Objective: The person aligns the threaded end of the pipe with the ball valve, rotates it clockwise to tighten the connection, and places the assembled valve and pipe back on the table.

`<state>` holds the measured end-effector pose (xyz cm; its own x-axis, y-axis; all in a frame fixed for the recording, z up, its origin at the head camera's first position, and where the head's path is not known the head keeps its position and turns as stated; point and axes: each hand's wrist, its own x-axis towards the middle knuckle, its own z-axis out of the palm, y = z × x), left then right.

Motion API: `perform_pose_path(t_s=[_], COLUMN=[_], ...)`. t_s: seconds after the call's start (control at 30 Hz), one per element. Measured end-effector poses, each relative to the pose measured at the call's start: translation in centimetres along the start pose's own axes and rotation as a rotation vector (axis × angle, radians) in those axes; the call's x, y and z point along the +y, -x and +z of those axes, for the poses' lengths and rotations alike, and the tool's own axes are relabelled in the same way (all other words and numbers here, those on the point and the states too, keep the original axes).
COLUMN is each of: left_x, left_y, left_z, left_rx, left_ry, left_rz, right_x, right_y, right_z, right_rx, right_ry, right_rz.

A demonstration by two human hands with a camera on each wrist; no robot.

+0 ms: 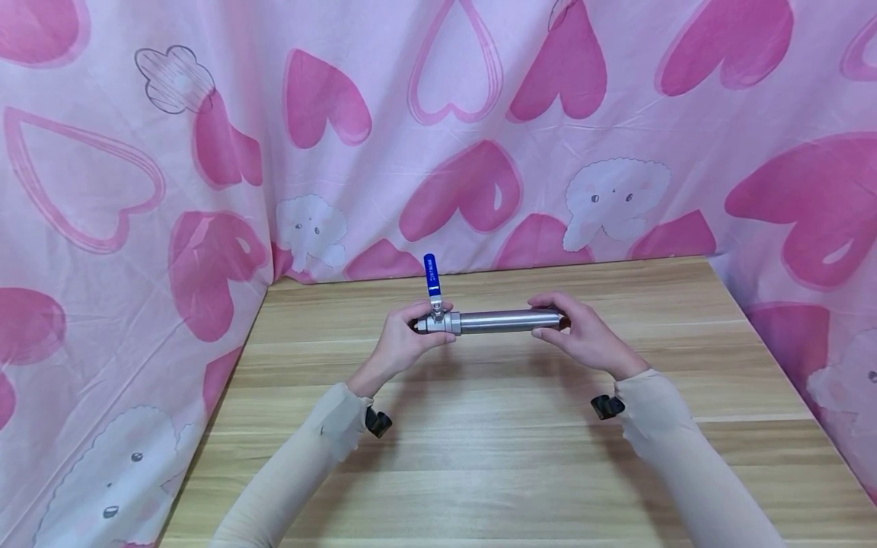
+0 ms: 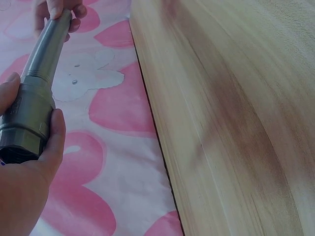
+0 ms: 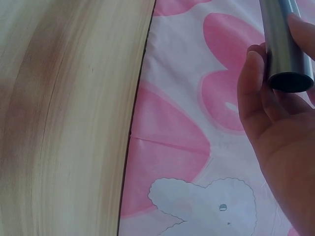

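A ball valve (image 1: 438,323) with a blue lever handle (image 1: 432,275) is joined to a shiny metal pipe (image 1: 503,320). My left hand (image 1: 404,335) grips the valve body, thumb on one side and fingers on the other; the lever points away toward the back. At the pipe's far right end, my right hand (image 1: 582,331) holds it between thumb and fingers. Pipe and valve lie level from hand to hand above the wooden table. In the right wrist view the pipe's round dark end (image 3: 291,82) faces the camera, beside the curled fingers (image 3: 252,73).
The wooden table (image 1: 479,457) spreads below both arms, their shadows falling on it. A pink curtain (image 1: 459,190) with hearts and white cartoon animals hangs along the back and both sides. A small black wrist device (image 1: 378,421) sits by each sleeve cuff.
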<state>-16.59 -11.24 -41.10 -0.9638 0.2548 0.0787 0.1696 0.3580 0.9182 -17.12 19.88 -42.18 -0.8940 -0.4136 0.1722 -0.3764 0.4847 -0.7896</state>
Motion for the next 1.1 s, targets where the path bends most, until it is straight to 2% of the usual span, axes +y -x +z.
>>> perform_pose_path(t_s=[0.27, 0.5, 0.87, 1.1], left_x=[-0.9, -1.1, -1.1, -1.2], left_y=[-0.1, -0.1, -0.1, -0.1], left_z=[0.0, -0.1, 0.0, 0.1], left_rx=[0.013, 0.016, 0.010, 0.006], left_ry=[0.023, 0.031, 0.006, -0.015], left_rz=[0.021, 0.057, 0.044, 0.046], right_x=[0.1, 0.1, 0.1, 0.0], right_y=[0.0, 0.0, -0.1, -0.2], right_z=[0.0, 0.0, 0.2, 0.3], right_rx=[-0.016, -0.037, -0.049, -0.025], right_ry=[-0.008, -0.005, -0.068, -0.042], right_rz=[-0.015, 0.013, 0.047, 0.002])
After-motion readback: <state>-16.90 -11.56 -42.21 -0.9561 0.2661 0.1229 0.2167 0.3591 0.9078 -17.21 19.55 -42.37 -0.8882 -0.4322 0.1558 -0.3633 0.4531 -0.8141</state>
